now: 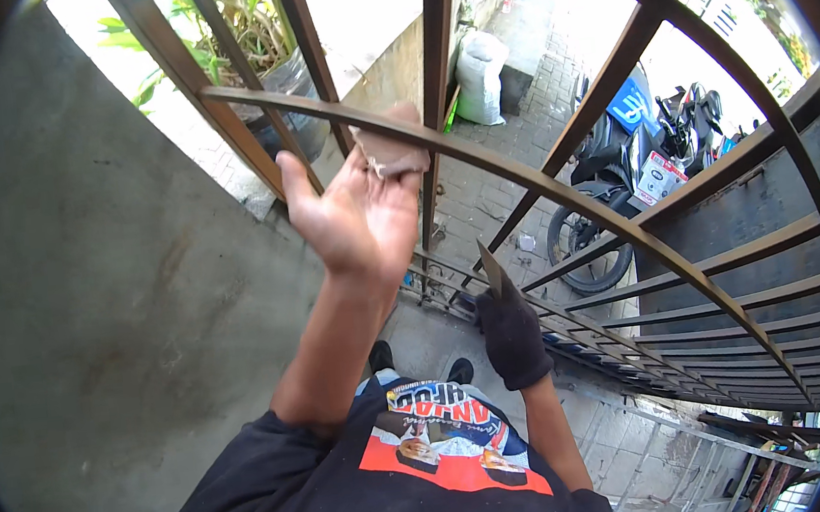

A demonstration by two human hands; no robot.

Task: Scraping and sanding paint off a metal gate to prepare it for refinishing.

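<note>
My bare left hand (357, 217) reaches up with its palm toward me and its thumb apart. Its fingers press a pale, pinkish folded piece (390, 154), perhaps sandpaper or cloth, against a brown metal bar (337, 113) of the gate; the bar partly hides the fingertips. Lower and to the right, a black knitted glove covers my right hand (514, 340). That hand is closed around a scraper, whose flat metal blade (495, 269) points up toward the bars. The glove hides the scraper's handle.
A grey wall (90, 316) rises close on my left. Beyond the bars are a potted plant (260, 33), a white sack (482, 76) and a parked motorcycle (618, 157). Metal frames and loose pieces (768, 488) lie at the lower right.
</note>
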